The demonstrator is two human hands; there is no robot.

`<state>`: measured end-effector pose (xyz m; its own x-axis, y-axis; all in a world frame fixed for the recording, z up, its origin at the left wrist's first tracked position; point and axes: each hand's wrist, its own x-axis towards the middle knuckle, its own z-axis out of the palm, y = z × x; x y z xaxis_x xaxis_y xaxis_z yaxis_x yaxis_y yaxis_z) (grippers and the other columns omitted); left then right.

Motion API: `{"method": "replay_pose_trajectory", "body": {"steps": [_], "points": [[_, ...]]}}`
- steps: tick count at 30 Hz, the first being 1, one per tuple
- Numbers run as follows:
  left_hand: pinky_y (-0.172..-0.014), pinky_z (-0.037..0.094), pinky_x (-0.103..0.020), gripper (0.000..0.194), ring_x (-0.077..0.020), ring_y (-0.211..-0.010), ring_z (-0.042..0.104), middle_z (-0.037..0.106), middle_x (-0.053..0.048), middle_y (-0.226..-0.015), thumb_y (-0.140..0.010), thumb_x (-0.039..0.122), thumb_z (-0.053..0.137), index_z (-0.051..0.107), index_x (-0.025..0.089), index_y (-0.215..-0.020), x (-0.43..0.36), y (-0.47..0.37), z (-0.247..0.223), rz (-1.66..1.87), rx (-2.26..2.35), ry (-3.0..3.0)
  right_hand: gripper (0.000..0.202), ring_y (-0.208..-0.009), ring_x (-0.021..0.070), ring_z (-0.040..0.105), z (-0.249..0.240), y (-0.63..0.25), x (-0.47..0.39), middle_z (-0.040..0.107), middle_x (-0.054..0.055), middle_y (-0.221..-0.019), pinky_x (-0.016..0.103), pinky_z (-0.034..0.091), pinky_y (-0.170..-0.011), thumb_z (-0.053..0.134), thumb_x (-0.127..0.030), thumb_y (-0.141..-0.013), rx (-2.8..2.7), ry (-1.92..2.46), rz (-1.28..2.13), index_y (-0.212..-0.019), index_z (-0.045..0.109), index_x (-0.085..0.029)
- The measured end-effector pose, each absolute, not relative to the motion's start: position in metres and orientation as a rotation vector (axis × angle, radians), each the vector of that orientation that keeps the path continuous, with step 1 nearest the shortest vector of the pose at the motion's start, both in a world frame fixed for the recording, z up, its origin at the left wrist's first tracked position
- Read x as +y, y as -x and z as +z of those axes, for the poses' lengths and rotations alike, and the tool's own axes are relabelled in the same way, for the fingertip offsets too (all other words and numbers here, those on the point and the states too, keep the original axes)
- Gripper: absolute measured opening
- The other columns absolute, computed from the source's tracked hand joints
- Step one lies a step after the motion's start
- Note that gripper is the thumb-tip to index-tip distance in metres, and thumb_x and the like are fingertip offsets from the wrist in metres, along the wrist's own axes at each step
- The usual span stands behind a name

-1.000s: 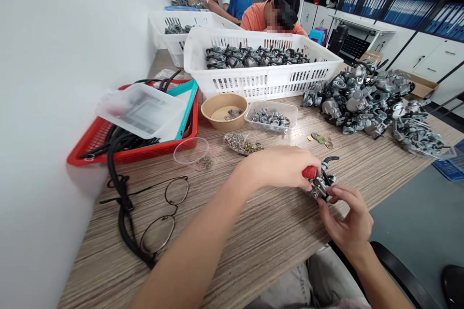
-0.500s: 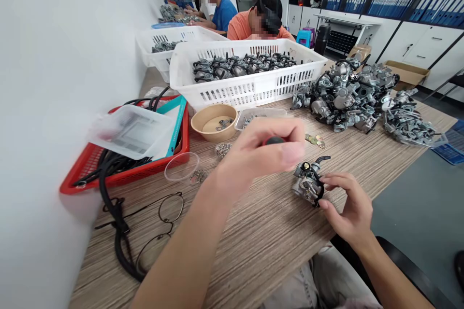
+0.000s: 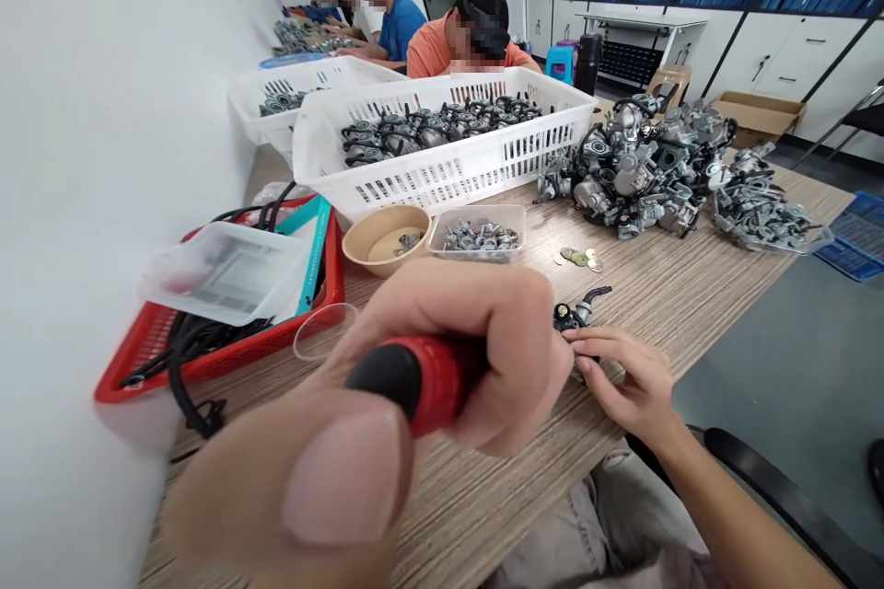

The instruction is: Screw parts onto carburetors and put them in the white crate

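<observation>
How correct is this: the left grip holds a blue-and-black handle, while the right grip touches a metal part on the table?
Only the colour is wrong: the handle in the left grip is red and black, as the head view shows. The rest stands.

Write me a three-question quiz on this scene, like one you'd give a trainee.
1. Which hand grips the red-and-black handle?
2. True or false: the loose discs lie directly on the tabletop.
3. The right hand touches: (a) the white basket; (b) the metal-and-black part; (c) the tan bowl.
Key: 1. The left hand. 2. True. 3. b.
</observation>
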<state>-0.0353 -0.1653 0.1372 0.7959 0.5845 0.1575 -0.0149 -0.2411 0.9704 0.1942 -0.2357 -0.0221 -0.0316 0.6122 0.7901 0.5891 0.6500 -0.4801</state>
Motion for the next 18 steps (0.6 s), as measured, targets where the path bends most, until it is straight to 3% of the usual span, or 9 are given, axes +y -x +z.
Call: {"method": "replay_pose_trajectory", "body": {"steps": [3, 8, 11, 14, 16, 18], "points": [[-0.050, 0.038, -0.031, 0.071, -0.0112, -0.047, 0.042, 0.048, 0.003, -0.052, -0.091, 0.083, 0.052, 0.042, 0.021, -0.057, -0.170, 0.016, 0.143, 0.618, 0.254, -1.507, 0.019, -0.087, 0.0197, 0.085, -0.023, -0.193, -0.236, 0.086, 0.009, -0.101, 0.028, 0.070, -0.075, 0.066, -0.007, -0.096, -1.690, 0.987, 0.028, -0.107, 0.075, -0.021], [-0.043, 0.027, -0.033, 0.075, -0.0105, -0.037, 0.032, 0.035, 0.004, -0.037, -0.088, 0.084, 0.053, 0.036, 0.024, -0.047, -0.162, -0.009, 0.152, 0.465, 0.387, -1.455, 0.021, -0.086, 0.0195, 0.085, -0.024, -0.193, -0.236, 0.086, 0.008, -0.101, 0.028, 0.069, -0.073, 0.067, -0.008, -0.096, -1.692, 0.986, 0.033, -0.109, 0.076, -0.022], [-0.048, 0.029, -0.034, 0.068, -0.0103, -0.041, 0.030, 0.036, 0.005, -0.040, -0.088, 0.079, 0.057, 0.038, 0.025, -0.051, -0.155, -0.005, 0.146, 0.425, 0.317, -1.453, 0.021, -0.085, 0.0190, 0.085, -0.024, -0.193, -0.236, 0.086, 0.008, -0.100, 0.027, 0.069, -0.074, 0.067, -0.007, -0.096, -1.695, 0.988, 0.033, -0.108, 0.076, -0.021], [-0.055, 0.036, -0.033, 0.061, -0.0104, -0.049, 0.039, 0.043, 0.005, -0.048, -0.093, 0.065, 0.062, 0.040, 0.022, -0.056, -0.150, 0.005, 0.136, 0.411, 0.236, -1.435, 0.020, -0.085, 0.0189, 0.084, -0.025, -0.193, -0.235, 0.086, 0.008, -0.101, 0.027, 0.069, -0.073, 0.068, -0.007, -0.096, -1.701, 0.981, 0.026, -0.108, 0.075, -0.021], [-0.058, 0.037, -0.031, 0.057, -0.0098, -0.052, 0.042, 0.045, 0.005, -0.052, -0.098, 0.057, 0.060, 0.041, 0.021, -0.058, -0.149, 0.009, 0.132, 0.419, 0.216, -1.434, 0.020, -0.085, 0.0187, 0.084, -0.025, -0.193, -0.235, 0.087, 0.008, -0.101, 0.027, 0.069, -0.073, 0.068, -0.007, -0.096, -1.704, 0.976, 0.021, -0.108, 0.075, -0.021], [-0.057, 0.037, -0.029, 0.057, -0.0095, -0.051, 0.041, 0.045, 0.005, -0.051, -0.101, 0.059, 0.053, 0.043, 0.022, -0.059, -0.149, 0.008, 0.131, 0.412, 0.250, -1.451, 0.021, -0.084, 0.0185, 0.084, -0.025, -0.194, -0.235, 0.087, 0.008, -0.101, 0.026, 0.069, -0.072, 0.067, -0.006, -0.096, -1.705, 0.975, 0.017, -0.108, 0.075, -0.022]]}}
